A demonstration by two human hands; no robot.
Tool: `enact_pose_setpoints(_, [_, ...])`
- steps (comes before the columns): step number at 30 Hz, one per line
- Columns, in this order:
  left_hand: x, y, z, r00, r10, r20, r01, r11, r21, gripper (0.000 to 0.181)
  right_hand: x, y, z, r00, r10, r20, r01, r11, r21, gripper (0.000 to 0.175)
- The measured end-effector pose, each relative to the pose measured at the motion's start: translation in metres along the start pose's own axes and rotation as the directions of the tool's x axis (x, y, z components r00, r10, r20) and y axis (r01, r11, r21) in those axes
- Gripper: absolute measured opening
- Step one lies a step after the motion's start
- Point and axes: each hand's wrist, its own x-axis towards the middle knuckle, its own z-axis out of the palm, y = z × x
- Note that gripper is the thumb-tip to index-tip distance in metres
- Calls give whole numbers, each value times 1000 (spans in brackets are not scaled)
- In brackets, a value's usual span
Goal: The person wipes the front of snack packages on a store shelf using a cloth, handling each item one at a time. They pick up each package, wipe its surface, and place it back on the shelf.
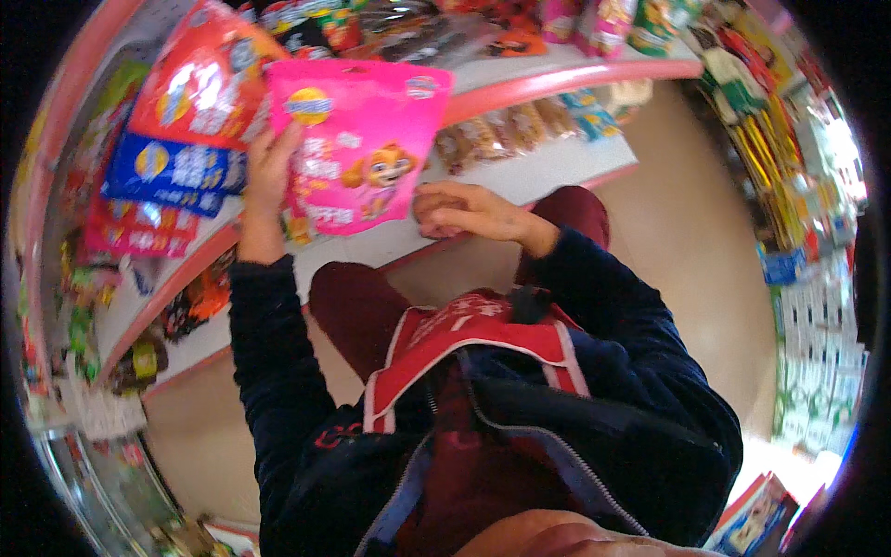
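My left hand (270,167) grips the left edge of a pink snack pouch (358,143), which bears a cartoon puppy and printed writing. Just past the pouch's lower right edge is my right hand (473,212), its fingers curled. Whether those fingers touch the pouch or hold anything is unclear. To the left of my left hand, an orange-red pouch (202,87) of similar design overlaps a blue pouch (177,170). Partly under the blue one lies a red-pink pouch (143,226).
Shelves with a pink front edge (571,78) curve around me, stocked with packaged snacks. Bagged goods (511,129) line the lower shelf (557,167). At the right, more stacked goods (766,160) flank the tan floor (668,230). A glass case (104,487) stands lower left.
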Motion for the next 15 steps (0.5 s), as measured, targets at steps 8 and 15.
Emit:
enact_pose_setpoints(8, [-20,36,28,1000,-10,23,9,1000,8,30,-2,-35,27,981,-147,-124,146,989,-20,50])
enact_pose_setpoints(15, [-69,41,68,999,-25,-45,11,959,-284,28,-24,-36,18,938,-315,-143,317,948,-13,62])
